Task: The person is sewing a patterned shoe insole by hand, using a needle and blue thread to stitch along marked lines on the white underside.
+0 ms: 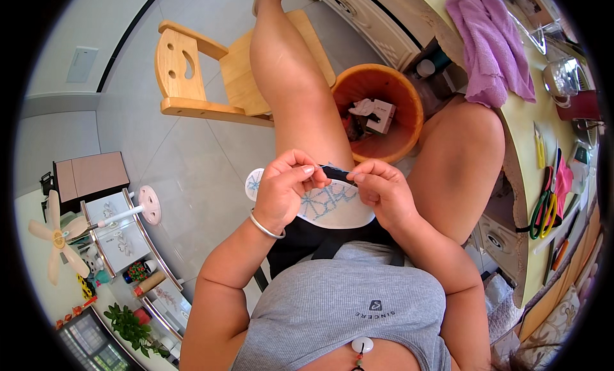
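Observation:
A white insole (332, 208) stitched with a blue pattern lies across my lap, its toe end sticking out to the left. My left hand (284, 189) pinches its upper edge, a silver bangle on the wrist. My right hand (382, 190) grips the same edge a little to the right, thumb and forefinger pressed together; whether they hold a needle or thread is too small to tell. A dark strip runs between the two hands along the insole's top.
An orange bin (409, 105) with scraps stands between my knees. My left leg rests on a small wooden chair (185, 70). At the right, a yellow-green table (521, 153) carries a purple towel (489, 45), scissors (543, 211) and tools. A fan (61, 236) stands left.

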Demonstrator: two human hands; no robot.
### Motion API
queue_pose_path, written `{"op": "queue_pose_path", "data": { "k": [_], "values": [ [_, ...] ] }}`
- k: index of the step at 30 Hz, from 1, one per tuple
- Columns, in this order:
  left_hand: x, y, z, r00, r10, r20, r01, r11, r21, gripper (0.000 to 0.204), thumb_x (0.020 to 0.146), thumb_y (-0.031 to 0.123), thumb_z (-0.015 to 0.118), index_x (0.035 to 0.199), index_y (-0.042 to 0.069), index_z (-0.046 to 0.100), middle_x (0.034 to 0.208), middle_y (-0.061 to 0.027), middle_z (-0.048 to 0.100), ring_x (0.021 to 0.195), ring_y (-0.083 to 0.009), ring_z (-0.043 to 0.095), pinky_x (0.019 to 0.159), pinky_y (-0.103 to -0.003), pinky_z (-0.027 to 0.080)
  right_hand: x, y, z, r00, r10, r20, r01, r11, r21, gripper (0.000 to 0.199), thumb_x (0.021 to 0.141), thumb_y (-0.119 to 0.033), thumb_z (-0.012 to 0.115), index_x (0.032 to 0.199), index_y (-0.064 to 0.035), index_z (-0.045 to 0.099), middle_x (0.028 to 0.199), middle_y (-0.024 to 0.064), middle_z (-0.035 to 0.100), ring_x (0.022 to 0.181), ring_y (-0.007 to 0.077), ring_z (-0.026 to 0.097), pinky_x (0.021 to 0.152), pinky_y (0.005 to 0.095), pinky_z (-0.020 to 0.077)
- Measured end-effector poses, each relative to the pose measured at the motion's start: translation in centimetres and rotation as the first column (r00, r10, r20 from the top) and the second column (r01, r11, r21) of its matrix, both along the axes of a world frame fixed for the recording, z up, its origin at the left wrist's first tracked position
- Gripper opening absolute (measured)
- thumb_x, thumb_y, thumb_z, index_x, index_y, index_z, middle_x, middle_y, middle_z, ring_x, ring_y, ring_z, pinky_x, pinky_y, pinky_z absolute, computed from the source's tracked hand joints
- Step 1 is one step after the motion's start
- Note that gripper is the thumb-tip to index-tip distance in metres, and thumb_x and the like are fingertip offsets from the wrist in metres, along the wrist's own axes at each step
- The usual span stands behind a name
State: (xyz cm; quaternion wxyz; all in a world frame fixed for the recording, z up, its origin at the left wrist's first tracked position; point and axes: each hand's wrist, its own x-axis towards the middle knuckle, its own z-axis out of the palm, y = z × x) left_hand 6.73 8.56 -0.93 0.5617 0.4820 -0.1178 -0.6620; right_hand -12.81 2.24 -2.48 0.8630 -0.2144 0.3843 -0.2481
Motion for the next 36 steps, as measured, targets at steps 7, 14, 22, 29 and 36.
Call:
{"op": "queue_pose_path", "data": {
  "k": [7, 14, 22, 29, 36],
  "values": [
    [1.0, -0.3, 0.0, 0.994, 0.087, -0.064, -0.091, 0.994, -0.060, 0.008, 0.081, 0.012, 0.050, 0.081, 0.004, 0.050, 0.066, -0.0072, 0.052, 0.057, -0.0170, 0.047, 0.065, -0.037, 0.050, -0.5, -0.3, -0.5, 0.988, -0.087, 0.125, 0.072, 0.990, 0.119, 0.006, 0.085, -0.002, 0.058, 0.082, -0.0022, 0.063, 0.057, -0.0055, 0.038, 0.050, 0.0047, 0.029, 0.047, 0.0206, 0.0244],
    [1.0, -0.2, 0.5, 0.960, -0.162, 0.229, 0.163, 0.987, 0.014, 0.011, 0.085, 0.005, 0.054, 0.092, -0.001, 0.060, 0.077, -0.0071, 0.061, 0.067, -0.0125, 0.055, 0.067, -0.027, 0.049, -0.6, -0.3, -0.2, 0.990, -0.063, 0.125, 0.054, 0.996, 0.075, 0.003, 0.084, -0.003, 0.061, 0.084, -0.0024, 0.065, 0.061, -0.0037, 0.048, 0.052, 0.0041, 0.032, 0.048, 0.0205, 0.0250],
    [-1.7, -0.2, 1.6, 0.932, -0.269, 0.244, 0.279, 0.960, -0.007, 0.023, 0.081, -0.001, 0.058, 0.102, -0.004, 0.065, 0.093, -0.0098, 0.067, 0.075, -0.0103, 0.056, 0.069, -0.024, 0.047, -0.2, 0.4, 1.5, 1.000, 0.010, 0.009, -0.007, 0.968, -0.253, 0.010, 0.088, -0.005, 0.065, 0.097, -0.0013, 0.068, 0.086, 0.0027, 0.068, 0.074, 0.0054, 0.058, 0.066, 0.0197, 0.0459],
    [-1.3, -0.1, 1.3, 0.962, -0.172, 0.214, 0.196, 0.976, -0.093, 0.021, 0.082, 0.003, 0.060, 0.101, -0.004, 0.065, 0.084, -0.0061, 0.065, 0.066, -0.0083, 0.049, 0.060, -0.021, 0.039, -0.1, 1.3, 0.5, 0.982, 0.002, -0.190, -0.117, 0.793, -0.598, 0.010, 0.086, -0.002, 0.067, 0.095, -0.0001, 0.069, 0.086, 0.0024, 0.066, 0.073, 0.0035, 0.056, 0.063, 0.0189, 0.0444],
    [-1.4, -0.1, 1.4, 0.972, -0.103, 0.211, 0.114, 0.993, -0.041, 0.014, 0.086, 0.009, 0.061, 0.094, -0.002, 0.061, 0.069, -0.0018, 0.055, 0.057, -0.0064, 0.043, 0.052, -0.021, 0.033, 0.0, 1.2, 0.9, 0.976, 0.037, -0.213, -0.158, 0.796, -0.584, 0.010, 0.086, -0.004, 0.066, 0.095, -0.0011, 0.069, 0.081, -0.0006, 0.064, 0.067, 0.0026, 0.051, 0.059, 0.0179, 0.0401]
  ]
}}
